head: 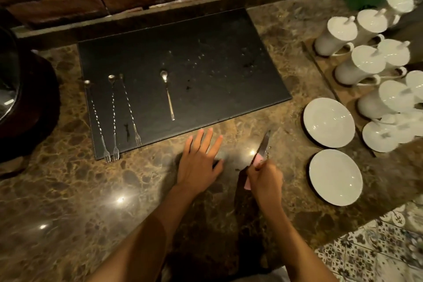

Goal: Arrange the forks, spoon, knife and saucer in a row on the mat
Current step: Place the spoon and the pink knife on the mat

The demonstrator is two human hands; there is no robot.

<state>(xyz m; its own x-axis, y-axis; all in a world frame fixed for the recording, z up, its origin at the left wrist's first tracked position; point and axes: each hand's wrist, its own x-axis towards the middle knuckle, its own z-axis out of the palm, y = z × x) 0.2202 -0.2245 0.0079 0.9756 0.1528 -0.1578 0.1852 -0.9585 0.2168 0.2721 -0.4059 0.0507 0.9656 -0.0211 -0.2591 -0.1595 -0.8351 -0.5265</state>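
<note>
My right hand (265, 176) has its fingers curled tight around the handle of the knife (263, 145), blade pointing toward the upper frame just below the mat (206, 52), while my left hand (199, 158) lies flat, fingers spread and holding nothing, on the counter (68, 190). On the mat's left side three forks (114, 117) lie side by side, the spoon (168, 94) nearer centre. Two saucers (329, 122) sit on the counter at right.
</note>
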